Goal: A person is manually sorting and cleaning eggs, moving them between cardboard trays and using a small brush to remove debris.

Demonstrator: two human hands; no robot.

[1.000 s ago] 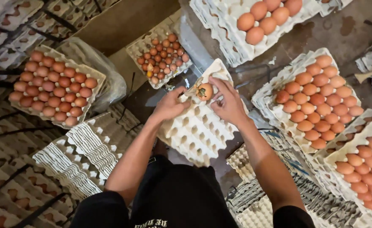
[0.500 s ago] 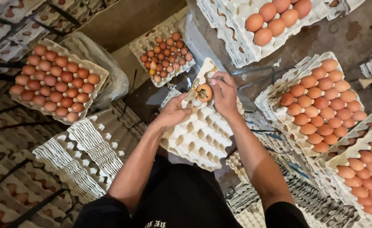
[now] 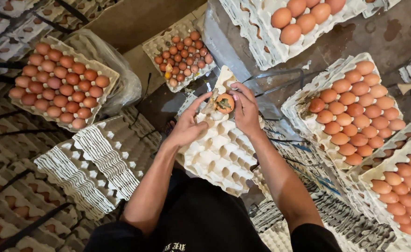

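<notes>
A pale cardboard egg tray lies tilted in front of me, its cups bare except for one dirty brown egg near its far end. My left hand rests on the tray's left side, fingers stretched toward the egg. My right hand curls around the egg from the right, fingertips touching it. Whether the egg is lifted or still seated in its cup is unclear.
Full trays of brown eggs stand at the left, far middle, top and right, with another at the lower right. Stacks of bare trays sit at the lower left. A clear plastic bag lies beside the left tray.
The view has shifted slightly. Both hands have stayed at the dirty egg, the right closing further around it and the left fingers reaching closer.
</notes>
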